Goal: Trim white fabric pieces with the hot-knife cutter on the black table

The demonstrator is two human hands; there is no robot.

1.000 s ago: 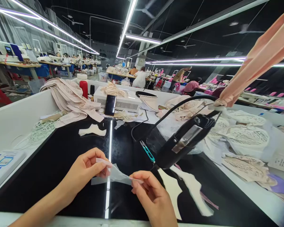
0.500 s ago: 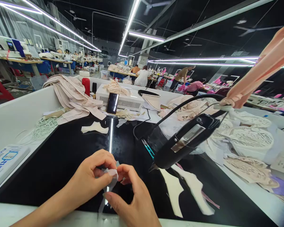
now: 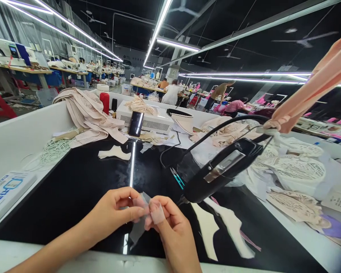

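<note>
Both hands meet low over the black table top (image 3: pixel 74 189). My left hand (image 3: pixel 113 214) pinches a thin translucent film strip (image 3: pixel 147 212) between thumb and fingers. My right hand (image 3: pixel 173 231) pinches the same strip from the other side, with part of it lying over its fingertips. A loose end of the strip hangs down below the fingers. Just right of my hands hangs a black hand tool (image 3: pixel 221 170) on a cable, its tip pointing down at the table.
Cream cut fabric pieces (image 3: pixel 216 227) lie right of my hands, teal snips (image 3: pixel 176 178) behind them. Beige garments (image 3: pixel 85 113), a white box (image 3: pixel 147 119) with a phone (image 3: pixel 136 124), and lace pieces (image 3: pixel 295 167) crowd the back and right. Other people work far behind.
The strip was stretched out between my separated hands a second ago. My hands have come together and now hold it bunched and folded between the fingertips.
</note>
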